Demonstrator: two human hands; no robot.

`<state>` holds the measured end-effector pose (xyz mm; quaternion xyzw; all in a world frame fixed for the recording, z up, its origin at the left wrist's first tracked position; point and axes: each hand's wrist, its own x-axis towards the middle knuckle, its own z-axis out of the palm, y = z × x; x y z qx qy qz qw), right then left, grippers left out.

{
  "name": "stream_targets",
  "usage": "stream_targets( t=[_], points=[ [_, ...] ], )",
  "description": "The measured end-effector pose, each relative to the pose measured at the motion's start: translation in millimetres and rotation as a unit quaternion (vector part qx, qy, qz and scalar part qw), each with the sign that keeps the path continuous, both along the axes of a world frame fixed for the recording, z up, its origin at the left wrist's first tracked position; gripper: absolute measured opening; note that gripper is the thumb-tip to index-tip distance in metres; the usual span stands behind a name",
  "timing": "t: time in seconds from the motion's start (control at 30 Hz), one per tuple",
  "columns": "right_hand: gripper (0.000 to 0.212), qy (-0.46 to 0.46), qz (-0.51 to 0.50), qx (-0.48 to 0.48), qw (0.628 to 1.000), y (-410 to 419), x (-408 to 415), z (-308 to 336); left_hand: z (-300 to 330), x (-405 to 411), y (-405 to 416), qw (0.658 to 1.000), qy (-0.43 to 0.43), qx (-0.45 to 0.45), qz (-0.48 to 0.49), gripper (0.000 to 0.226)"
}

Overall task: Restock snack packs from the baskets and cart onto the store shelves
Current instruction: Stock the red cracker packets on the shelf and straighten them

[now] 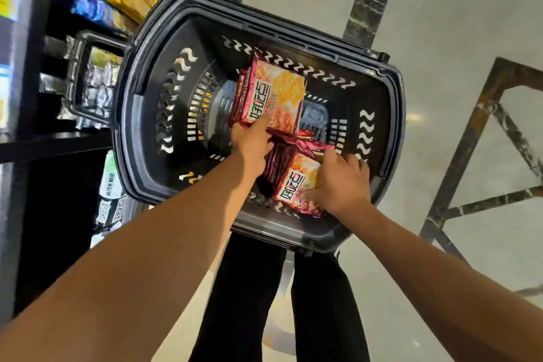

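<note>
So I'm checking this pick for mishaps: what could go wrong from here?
1. The left hand pinches only the lower edge of the far pack; it could slip back into the basket.
2. The right hand grips the near pack, whose crimped end touches the far pack and might snag.

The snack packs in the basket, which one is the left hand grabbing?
The farther snack pack, the one deeper in the basket. The left hand grips its near edge; the right hand holds the nearer pack.
</note>
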<state>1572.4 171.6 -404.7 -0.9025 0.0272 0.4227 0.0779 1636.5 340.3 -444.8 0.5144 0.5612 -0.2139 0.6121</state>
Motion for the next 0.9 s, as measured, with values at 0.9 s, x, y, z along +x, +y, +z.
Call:
stream_targets(
  t=[0.9],
  points=[
    [0.023, 0.018, -0.361, 0.348, 0.865, -61, -31, 327, 363, -113, 67, 0.965, -0.202, 0.159, 0.061, 0.016]
  ],
)
